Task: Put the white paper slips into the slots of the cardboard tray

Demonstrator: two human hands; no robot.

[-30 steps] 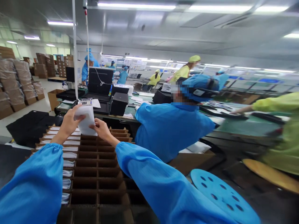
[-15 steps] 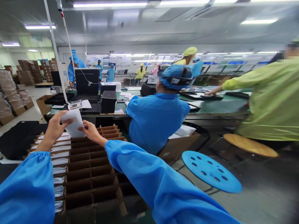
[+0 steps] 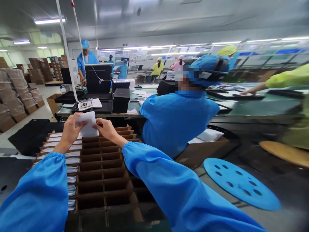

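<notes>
My left hand (image 3: 71,131) and my right hand (image 3: 106,130) both pinch a white paper pad (image 3: 87,124), one at each side, above a cardboard divider grid (image 3: 103,170). The pad's thickness and printing cannot be made out. Folded white papers (image 3: 72,167) stand in a row of cells along the grid's left side, beneath my left forearm. Blue sleeves cover both my arms and hide the grid's near part.
A seated co-worker in a blue smock (image 3: 176,124) is to the right of the grid, beside a blue perforated stool seat (image 3: 238,183). Ahead stands a workbench (image 3: 65,111) with a calculator (image 3: 86,103) and a black monitor (image 3: 98,79). Black cloth (image 3: 26,137) lies left of the grid.
The white pad now looks flatter and more sheet-like between my hands, and my hands are a little further apart. The view has swung, and the yellow-green-clad co-worker has shifted toward the right edge.
</notes>
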